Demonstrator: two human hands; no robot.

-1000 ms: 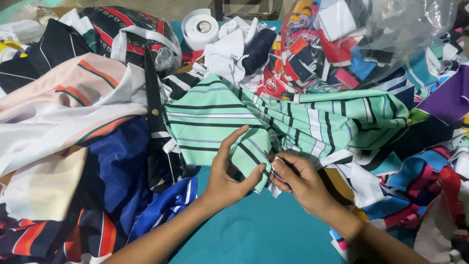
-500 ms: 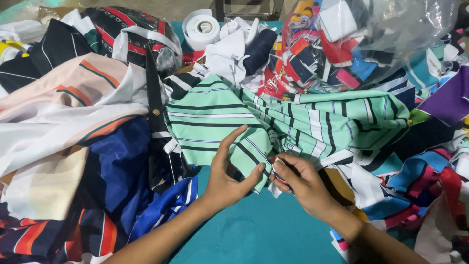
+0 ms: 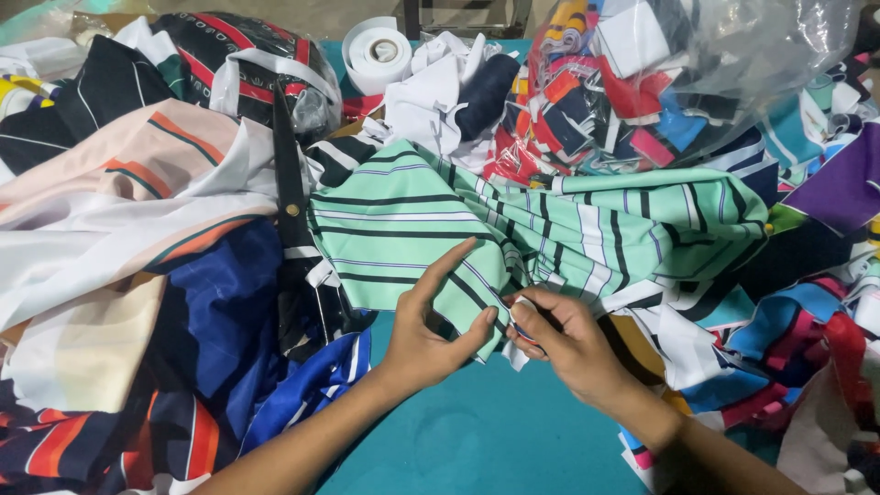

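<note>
Left hand (image 3: 431, 330) pinched the lower edge of the mint-striped fabric (image 3: 513, 225), thumb under, index stretched flat on top. Right hand (image 3: 564, 344) was closed on a small white tag (image 3: 521, 312) at that same edge; couldn't tell what else it gripped. Fabric lay mid-bench, hem toward my near edge of the teal bench (image 3: 477, 431). Black scissors (image 3: 289, 192) sat left of it, untouched. Looked like tag positioning; next needs steady tension. Versus half a second ago: nothing shifted.

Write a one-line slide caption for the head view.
Both hands, left hand and right hand, pinch mint-green striped fabric beside long black scissors.
</note>
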